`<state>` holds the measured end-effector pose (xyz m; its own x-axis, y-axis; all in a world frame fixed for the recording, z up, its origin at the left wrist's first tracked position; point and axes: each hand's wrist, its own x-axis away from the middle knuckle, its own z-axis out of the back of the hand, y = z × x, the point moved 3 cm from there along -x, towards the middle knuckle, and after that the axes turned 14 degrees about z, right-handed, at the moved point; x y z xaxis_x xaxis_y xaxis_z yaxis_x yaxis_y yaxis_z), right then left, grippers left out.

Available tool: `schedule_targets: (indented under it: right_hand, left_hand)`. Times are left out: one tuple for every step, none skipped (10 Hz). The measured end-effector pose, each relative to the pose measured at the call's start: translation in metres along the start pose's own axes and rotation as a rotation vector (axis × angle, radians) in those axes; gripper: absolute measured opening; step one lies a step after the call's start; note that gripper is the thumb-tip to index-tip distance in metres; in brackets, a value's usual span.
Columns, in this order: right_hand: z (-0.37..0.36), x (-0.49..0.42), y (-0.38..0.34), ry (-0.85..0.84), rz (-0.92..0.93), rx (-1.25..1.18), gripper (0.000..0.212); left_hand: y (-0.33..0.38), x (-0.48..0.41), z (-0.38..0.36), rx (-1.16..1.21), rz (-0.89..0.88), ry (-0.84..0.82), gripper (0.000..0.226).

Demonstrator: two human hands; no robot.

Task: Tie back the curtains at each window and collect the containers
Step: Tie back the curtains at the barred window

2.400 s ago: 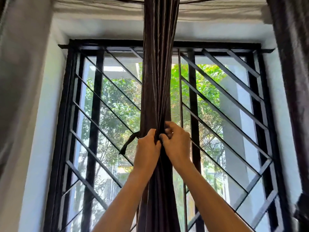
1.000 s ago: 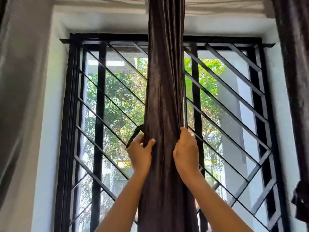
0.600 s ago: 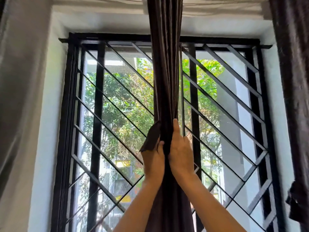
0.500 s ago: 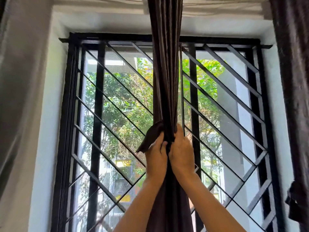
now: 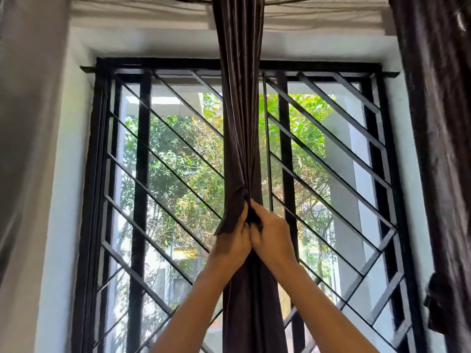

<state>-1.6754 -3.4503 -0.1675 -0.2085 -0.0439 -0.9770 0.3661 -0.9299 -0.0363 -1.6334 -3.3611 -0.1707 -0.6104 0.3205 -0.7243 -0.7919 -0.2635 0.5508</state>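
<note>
Black-barred window grille (image 5: 328,174) across the wall, greenery behind; dark brown curtain (image 5: 239,123) gathered into one column down its middle; another dark curtain (image 5: 438,149) at the right edge; left hand (image 5: 233,244) and right hand (image 5: 274,235) touching, fingers curled tight into the bunched cloth; loose fabric strip (image 5: 233,212) sticking out above the left hand.

The gathered dark brown satin curtain (image 5: 239,123) hangs down the window's middle and splits the recess. There is open room on either side of it, in front of the black metal grille (image 5: 141,174) of diagonal bars, which blocks passage to the glass. A second dark curtain (image 5: 443,149) crowds the right edge.
</note>
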Motion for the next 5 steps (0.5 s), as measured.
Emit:
schedule_targets:
  right_hand:
    - [0.006, -0.004, 0.000, -0.001, -0.017, -0.174, 0.056]
    - [0.008, -0.008, -0.002, -0.063, -0.063, -0.310, 0.041]
    - [0.011, -0.015, -0.001, -0.051, -0.084, -0.368, 0.042]
    - [0.011, -0.020, 0.003, 0.003, -0.171, -0.404, 0.045]
    - [0.008, -0.027, 0.009, 0.073, -0.271, -0.450, 0.039]
  left_hand:
    - [-0.006, -0.006, 0.004, 0.300, -0.081, 0.144, 0.041]
    - [0.001, -0.007, 0.010, 0.285, -0.119, 0.128, 0.027]
    - [0.004, -0.012, 0.013, 0.257, -0.151, 0.177, 0.027]
    - [0.004, -0.011, 0.008, 0.435, -0.062, 0.225, 0.037]
    - [0.006, -0.012, 0.004, 0.513, 0.054, 0.311, 0.045]
